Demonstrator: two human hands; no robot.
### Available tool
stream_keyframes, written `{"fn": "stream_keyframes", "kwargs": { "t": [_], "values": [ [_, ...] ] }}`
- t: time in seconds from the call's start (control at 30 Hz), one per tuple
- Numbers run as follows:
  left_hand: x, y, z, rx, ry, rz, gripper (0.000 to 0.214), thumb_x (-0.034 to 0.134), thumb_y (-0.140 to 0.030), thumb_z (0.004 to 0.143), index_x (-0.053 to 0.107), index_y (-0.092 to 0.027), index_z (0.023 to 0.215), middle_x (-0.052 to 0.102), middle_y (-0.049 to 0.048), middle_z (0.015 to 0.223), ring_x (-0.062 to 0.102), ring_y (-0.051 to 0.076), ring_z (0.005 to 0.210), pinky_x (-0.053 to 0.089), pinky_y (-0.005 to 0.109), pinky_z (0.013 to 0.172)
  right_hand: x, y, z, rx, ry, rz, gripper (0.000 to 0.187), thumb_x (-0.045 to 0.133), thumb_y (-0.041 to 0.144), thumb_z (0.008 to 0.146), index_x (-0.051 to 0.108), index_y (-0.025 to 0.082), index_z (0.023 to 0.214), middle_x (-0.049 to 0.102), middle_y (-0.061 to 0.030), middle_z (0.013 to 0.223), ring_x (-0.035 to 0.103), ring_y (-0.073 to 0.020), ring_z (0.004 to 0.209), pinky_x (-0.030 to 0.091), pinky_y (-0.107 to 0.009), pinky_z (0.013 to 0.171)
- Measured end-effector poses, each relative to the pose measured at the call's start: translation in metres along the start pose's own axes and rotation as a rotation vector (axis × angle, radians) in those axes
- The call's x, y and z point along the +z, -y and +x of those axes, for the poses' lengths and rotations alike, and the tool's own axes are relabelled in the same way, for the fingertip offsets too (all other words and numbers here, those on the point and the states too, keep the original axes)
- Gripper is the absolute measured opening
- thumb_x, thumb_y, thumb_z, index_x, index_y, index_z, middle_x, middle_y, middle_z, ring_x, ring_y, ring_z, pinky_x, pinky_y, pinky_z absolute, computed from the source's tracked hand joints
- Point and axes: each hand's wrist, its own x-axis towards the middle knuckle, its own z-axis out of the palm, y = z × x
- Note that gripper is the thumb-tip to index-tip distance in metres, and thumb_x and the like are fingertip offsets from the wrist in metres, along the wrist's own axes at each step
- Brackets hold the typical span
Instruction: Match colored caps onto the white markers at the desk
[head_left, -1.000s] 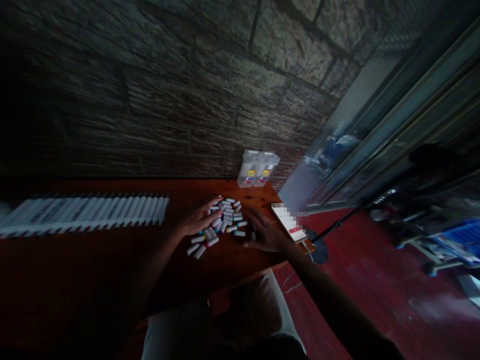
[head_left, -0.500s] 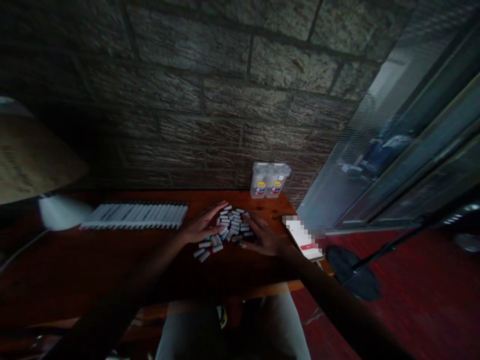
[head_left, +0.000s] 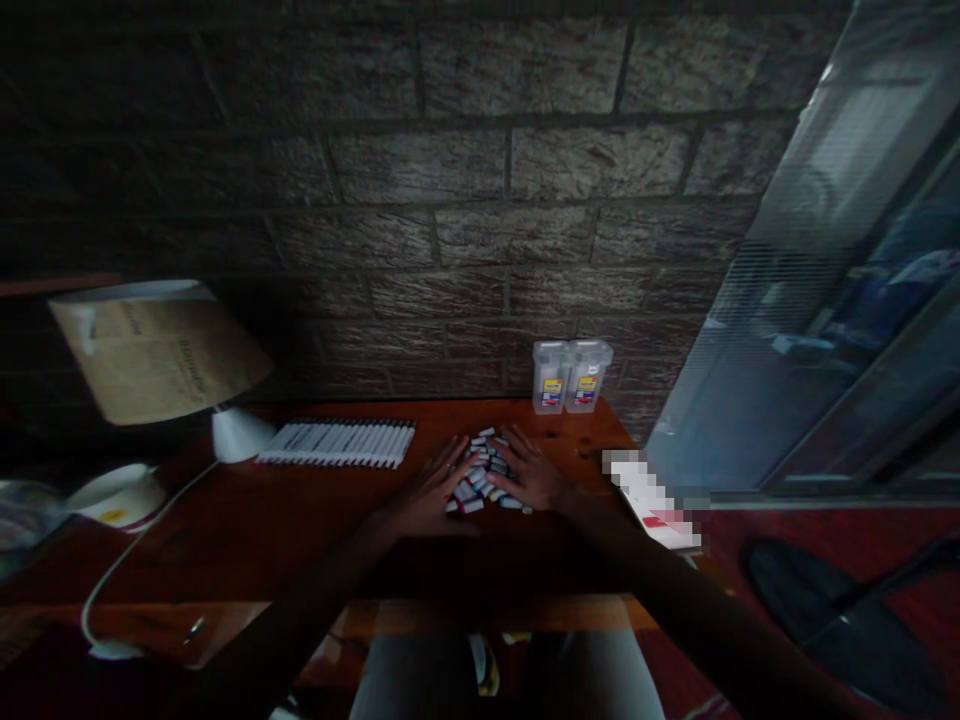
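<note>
A loose pile of small white marker caps (head_left: 476, 484), some with coloured ends, lies on the wooden table between my hands. My left hand (head_left: 435, 490) rests along the pile's left side, fingers stretched out and touching it. Against the right side lies my right hand (head_left: 532, 475), its fingers spread over some of the caps. Both hands are open and grip nothing. Parts of the pile are hidden under the fingers. To the left, a neat row of white markers (head_left: 337, 443) lies side by side on the table.
Two clear plastic cases (head_left: 568, 385) with yellow labels stand by the brick wall. A white box or booklet (head_left: 652, 505), partly blurred, lies at the table's right edge. On the left are a lamp (head_left: 161, 350), its cord and a white bowl (head_left: 120, 497).
My view has turned to the left. Both hands have drawn closer together around the caps, and the stray ones at the near left are now gathered into a tighter pile.
</note>
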Motion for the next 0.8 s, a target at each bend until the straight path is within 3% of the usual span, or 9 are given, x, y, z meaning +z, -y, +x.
{"fn": "stream_keyframes", "kwargs": {
  "t": [0.17, 0.33, 0.47, 0.6, 0.67, 0.8],
  "values": [
    [0.008, 0.025, 0.019, 0.053, -0.038, -0.103, 0.115, 0.066, -0.073, 0.073, 0.007, -0.025, 0.161, 0.002, 0.0154, 0.166, 0.006, 0.038, 0.152, 0.018, 0.056, 0.121, 0.001, -0.002, 0.008, -0.012, -0.038, -0.022, 0.065, 0.038, 0.061, 0.098, 0.044, 0.022, 0.149, 0.044, -0.0169, 0.152, 0.04, -0.0308, 0.141, 0.034, -0.053, 0.114],
    [0.011, 0.045, 0.043, 0.082, -0.063, -0.197, 0.106, 0.064, -0.068, 0.078, 0.014, -0.023, 0.16, 0.005, 0.0151, 0.166, 0.008, 0.034, 0.153, 0.018, 0.053, 0.122, -0.003, -0.021, 0.029, 0.081, -0.066, 0.032, 0.065, 0.037, 0.063, 0.097, 0.047, 0.023, 0.148, 0.044, -0.0149, 0.153, 0.034, -0.0319, 0.145, 0.031, -0.056, 0.116],
    [0.011, 0.049, 0.063, 0.067, -0.148, -0.291, 0.092, 0.058, -0.063, 0.086, 0.022, -0.02, 0.158, 0.022, 0.0165, 0.163, 0.023, 0.031, 0.15, 0.024, 0.05, 0.121, -0.01, -0.033, 0.044, 0.054, -0.049, 0.26, 0.062, 0.025, 0.06, 0.101, 0.057, 0.025, 0.139, 0.059, -0.0085, 0.141, 0.051, -0.0238, 0.134, 0.038, -0.046, 0.115],
    [0.004, 0.04, 0.06, 0.045, -0.185, -0.329, 0.084, 0.055, -0.062, 0.089, 0.025, -0.024, 0.158, 0.03, 0.0132, 0.161, 0.028, 0.03, 0.148, 0.027, 0.049, 0.121, -0.012, -0.028, 0.041, 0.027, -0.038, 0.38, 0.061, 0.024, 0.061, 0.1, 0.056, 0.027, 0.14, 0.059, -0.0047, 0.142, 0.053, -0.0211, 0.133, 0.039, -0.041, 0.115],
    [0.001, 0.032, 0.051, 0.048, -0.162, -0.308, 0.091, 0.056, -0.065, 0.086, 0.019, -0.024, 0.159, 0.022, 0.013, 0.164, 0.021, 0.031, 0.151, 0.023, 0.05, 0.122, -0.008, -0.023, 0.036, 0.006, -0.012, 0.348, 0.062, 0.027, 0.063, 0.1, 0.057, 0.026, 0.139, 0.058, -0.0064, 0.143, 0.052, -0.0223, 0.134, 0.038, -0.042, 0.116],
    [0.003, 0.017, 0.038, 0.11, -0.087, -0.202, 0.128, 0.071, -0.075, 0.065, 0.005, -0.022, 0.161, 0.007, 0.0163, 0.166, 0.006, 0.037, 0.152, 0.016, 0.055, 0.123, 0.002, -0.022, 0.036, -0.014, -0.009, 0.275, 0.064, 0.03, 0.063, 0.099, 0.054, 0.023, 0.142, 0.051, -0.009, 0.149, 0.043, -0.0241, 0.142, 0.033, -0.045, 0.119]
  ]
}}
